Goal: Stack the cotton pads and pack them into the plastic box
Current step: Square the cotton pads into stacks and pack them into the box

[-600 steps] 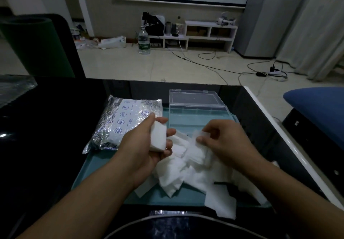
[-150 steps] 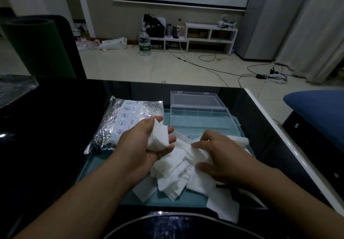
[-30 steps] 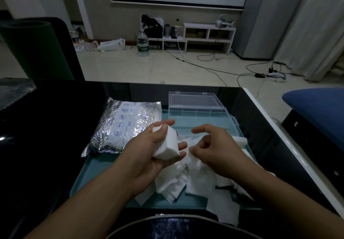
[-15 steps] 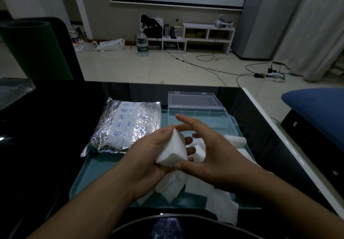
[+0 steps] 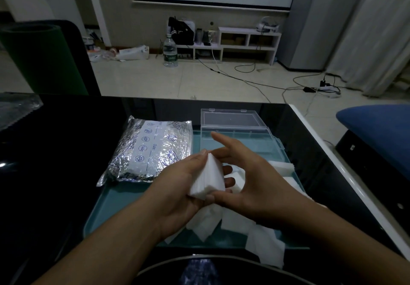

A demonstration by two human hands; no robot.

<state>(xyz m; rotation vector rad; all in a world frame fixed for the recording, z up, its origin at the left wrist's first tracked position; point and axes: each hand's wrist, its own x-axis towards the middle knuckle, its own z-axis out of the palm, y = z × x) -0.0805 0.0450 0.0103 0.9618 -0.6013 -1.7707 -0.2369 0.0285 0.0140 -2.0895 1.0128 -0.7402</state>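
My right hand [image 5: 248, 180] hides part of the loose pads [image 5: 264, 240] & box [image 5: 235, 136] front; pad count unreadable.

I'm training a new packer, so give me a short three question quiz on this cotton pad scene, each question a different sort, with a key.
1. True or false: the clear plastic box stands open with its lid folded back.
2. Which hand has its grip round the white stack of cotton pads? A) left hand B) right hand C) neither
3. Fill in: the silver foil pouch lies partly on the ______ tray.

Key: 1 true. 2 A: the left hand holds the stack, and the right hand's straight fingers press against it. 3 teal. Loose white cotton pads lie on the tray too.
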